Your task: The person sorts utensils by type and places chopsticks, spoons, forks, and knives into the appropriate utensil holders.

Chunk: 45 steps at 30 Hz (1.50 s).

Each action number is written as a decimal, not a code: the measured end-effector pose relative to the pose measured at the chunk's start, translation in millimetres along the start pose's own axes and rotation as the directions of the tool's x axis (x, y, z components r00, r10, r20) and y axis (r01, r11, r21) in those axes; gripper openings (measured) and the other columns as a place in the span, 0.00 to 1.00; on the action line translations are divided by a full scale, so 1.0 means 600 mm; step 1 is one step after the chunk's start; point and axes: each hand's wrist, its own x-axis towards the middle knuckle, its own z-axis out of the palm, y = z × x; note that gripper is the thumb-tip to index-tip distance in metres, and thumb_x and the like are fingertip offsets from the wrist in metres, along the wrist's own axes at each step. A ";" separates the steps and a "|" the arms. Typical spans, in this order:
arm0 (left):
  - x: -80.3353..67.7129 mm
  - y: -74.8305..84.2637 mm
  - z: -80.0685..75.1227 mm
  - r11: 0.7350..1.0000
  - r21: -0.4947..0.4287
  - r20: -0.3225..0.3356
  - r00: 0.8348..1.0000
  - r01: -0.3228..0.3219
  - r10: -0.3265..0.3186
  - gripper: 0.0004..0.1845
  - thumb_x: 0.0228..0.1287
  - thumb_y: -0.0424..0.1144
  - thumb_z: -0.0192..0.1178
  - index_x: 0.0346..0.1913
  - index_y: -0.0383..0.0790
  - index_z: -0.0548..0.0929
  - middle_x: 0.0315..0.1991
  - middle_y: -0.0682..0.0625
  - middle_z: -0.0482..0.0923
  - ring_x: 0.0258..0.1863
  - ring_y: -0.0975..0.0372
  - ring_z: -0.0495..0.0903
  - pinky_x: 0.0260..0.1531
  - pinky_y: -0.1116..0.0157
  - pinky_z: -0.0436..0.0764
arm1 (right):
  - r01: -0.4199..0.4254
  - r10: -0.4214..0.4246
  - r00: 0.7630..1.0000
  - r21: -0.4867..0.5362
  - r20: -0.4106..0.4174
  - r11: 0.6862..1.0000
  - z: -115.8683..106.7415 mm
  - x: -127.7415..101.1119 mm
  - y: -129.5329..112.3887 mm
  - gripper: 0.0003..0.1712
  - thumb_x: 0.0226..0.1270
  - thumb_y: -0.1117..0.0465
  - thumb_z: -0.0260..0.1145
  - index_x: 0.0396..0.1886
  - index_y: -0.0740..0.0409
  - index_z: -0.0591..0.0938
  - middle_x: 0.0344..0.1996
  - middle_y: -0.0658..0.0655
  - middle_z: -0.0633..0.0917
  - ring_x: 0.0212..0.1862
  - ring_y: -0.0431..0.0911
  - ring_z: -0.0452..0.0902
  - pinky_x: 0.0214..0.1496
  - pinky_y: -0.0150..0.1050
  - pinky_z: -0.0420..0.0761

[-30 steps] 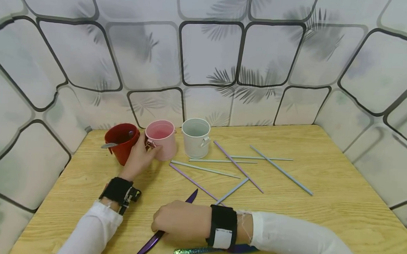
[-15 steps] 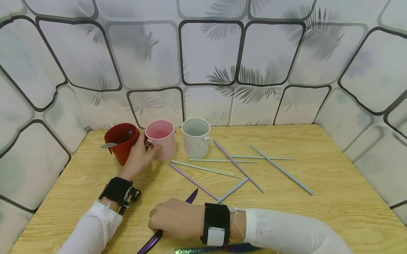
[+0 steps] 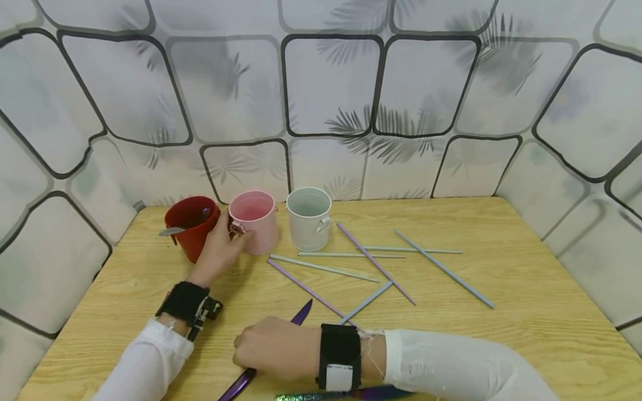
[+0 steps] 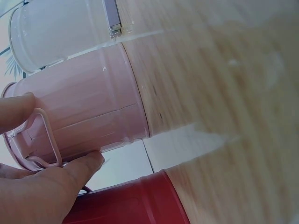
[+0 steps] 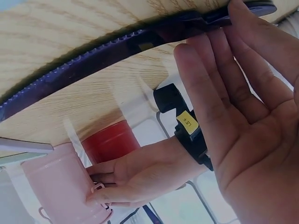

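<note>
Purple knife (image 3: 262,359) lies flat on the wooden table (image 3: 537,305), near the front edge, blade tip pointing away toward the cups. Right hand (image 3: 274,348) rests over its middle; in the right wrist view the fingers (image 5: 219,70) are nearly straight, tips touching the handle end, not curled round it. Serrated edge of the blade shows in that view.

Left hand (image 3: 219,247) is at the pink cup (image 3: 254,220), far left of the table. Thumb and fingers (image 4: 79,165) pinch the cup's side by its small wire handle. The cup stands upright.

Red cup (image 3: 191,225) stands just beside the pink one on its left, a spoon (image 3: 171,230) sticking out of it. White cup (image 3: 309,217) stands just to the right of the pink one, upright.

A glittery green-handled utensil (image 3: 312,396) lies at the front edge, partly under the right sleeve.

Thin sticks (image 3: 372,262), grey and lilac, lie scattered and crossing each other across the middle of the table, to the right of the cups.

Surface: light wood grain. Around it: walls of pale panels with dark rounded frames and faint leaf prints on three sides.
</note>
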 end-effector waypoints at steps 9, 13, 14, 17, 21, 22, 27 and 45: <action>0.000 0.002 0.001 1.000 -0.001 -0.001 1.000 0.000 0.000 0.40 0.75 0.36 0.62 0.81 0.35 0.51 0.75 0.34 0.63 0.73 0.43 0.66 0.73 0.45 0.64 | 0.040 -0.033 0.998 -0.130 0.052 0.991 0.002 0.000 -0.006 0.07 0.74 0.59 0.68 0.43 0.40 0.87 0.39 0.40 0.83 0.42 0.31 0.76 0.38 0.24 0.77; 0.002 0.004 0.002 1.000 -0.003 0.001 1.000 0.002 -0.002 0.40 0.75 0.35 0.62 0.81 0.35 0.51 0.75 0.34 0.62 0.73 0.43 0.65 0.74 0.45 0.63 | 0.061 -0.047 0.996 -0.190 0.076 0.980 0.003 -0.001 -0.012 0.07 0.75 0.57 0.67 0.47 0.41 0.86 0.41 0.41 0.82 0.44 0.32 0.76 0.40 0.24 0.78; 0.002 0.004 0.002 1.000 0.000 -0.001 1.000 0.003 -0.003 0.40 0.75 0.35 0.62 0.81 0.35 0.51 0.75 0.34 0.63 0.73 0.43 0.65 0.73 0.45 0.63 | 0.066 -0.051 0.996 -0.200 0.078 0.978 0.003 -0.001 -0.013 0.07 0.76 0.57 0.66 0.48 0.41 0.86 0.42 0.41 0.82 0.44 0.32 0.75 0.40 0.24 0.78; 0.001 0.004 0.002 1.000 0.003 -0.006 1.000 0.003 -0.003 0.40 0.75 0.36 0.62 0.80 0.34 0.51 0.75 0.34 0.63 0.72 0.42 0.66 0.73 0.45 0.64 | 0.083 -0.068 0.995 -0.223 0.075 0.971 0.004 -0.003 -0.018 0.07 0.77 0.55 0.65 0.49 0.43 0.86 0.42 0.41 0.82 0.43 0.33 0.75 0.41 0.24 0.78; 0.000 0.002 0.002 1.000 0.002 -0.009 1.000 0.011 -0.011 0.41 0.75 0.36 0.62 0.81 0.34 0.51 0.75 0.34 0.63 0.72 0.43 0.66 0.73 0.45 0.64 | 0.092 -0.080 0.995 -0.243 0.062 0.966 0.007 -0.004 -0.020 0.08 0.79 0.56 0.62 0.50 0.44 0.86 0.42 0.42 0.82 0.43 0.34 0.75 0.40 0.24 0.78; 0.000 0.002 0.002 1.000 0.004 -0.009 1.000 0.012 -0.012 0.41 0.75 0.36 0.62 0.80 0.34 0.51 0.75 0.34 0.63 0.72 0.43 0.66 0.73 0.45 0.64 | 0.094 -0.082 0.995 -0.242 0.061 0.966 0.008 -0.005 -0.020 0.08 0.80 0.57 0.62 0.50 0.44 0.86 0.42 0.42 0.82 0.43 0.34 0.74 0.40 0.24 0.78; 0.000 0.001 0.001 1.000 0.007 -0.012 1.000 0.009 -0.009 0.40 0.75 0.37 0.62 0.80 0.34 0.52 0.74 0.33 0.64 0.72 0.43 0.67 0.73 0.45 0.64 | 0.102 -0.089 0.994 -0.235 0.064 0.967 0.007 -0.006 -0.019 0.09 0.80 0.57 0.61 0.50 0.44 0.86 0.43 0.42 0.82 0.44 0.34 0.75 0.40 0.24 0.78; -0.003 0.002 -0.001 1.000 0.022 -0.005 1.000 0.004 -0.003 0.39 0.75 0.38 0.62 0.79 0.33 0.53 0.74 0.33 0.64 0.71 0.42 0.67 0.73 0.44 0.65 | 0.091 -0.077 0.995 -0.250 0.068 0.964 0.005 0.001 -0.017 0.08 0.72 0.55 0.69 0.48 0.42 0.86 0.42 0.42 0.83 0.44 0.34 0.76 0.40 0.25 0.80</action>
